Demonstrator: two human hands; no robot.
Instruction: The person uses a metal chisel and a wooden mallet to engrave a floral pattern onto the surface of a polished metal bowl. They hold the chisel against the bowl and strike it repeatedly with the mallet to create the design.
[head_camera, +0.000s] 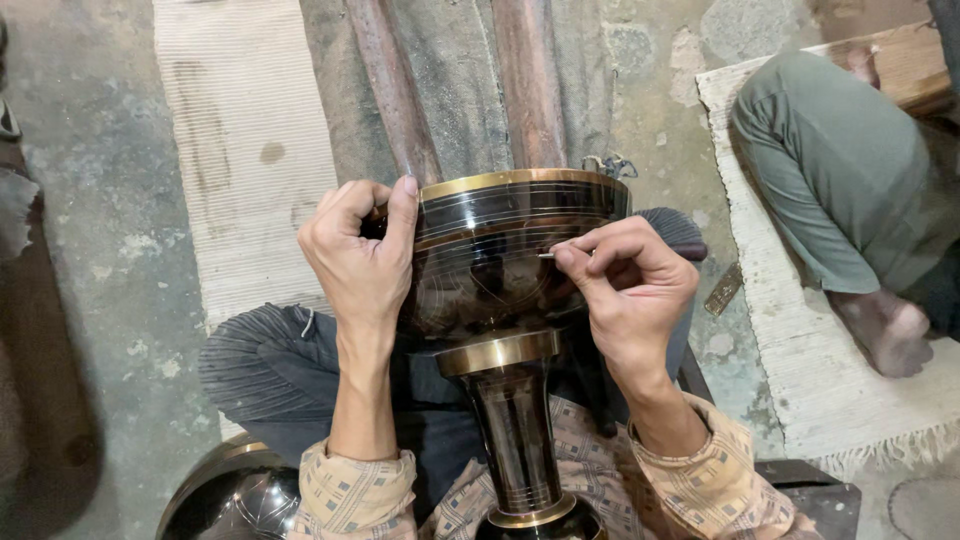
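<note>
You are steadying a tall black vase (500, 270) with brass bands, which is lying across your lap with its wide mouth pointing to the far side and its narrow neck running back toward you. Your left hand (362, 255) is gripping the left side of the bowl, fingers curled in tight and the thumb pressing up along the brass rim. Your right hand (628, 285) is resting on the right side of the bowl, its fingers pinching narrowly around a thin metal tool (548, 255) whose tip is touching the dark surface just below the rim. Another dark rounded vessel (232, 495) is sitting near your left elbow. To the far right, another person's leg (830, 180) is resting on a woven mat (800, 370).
</note>
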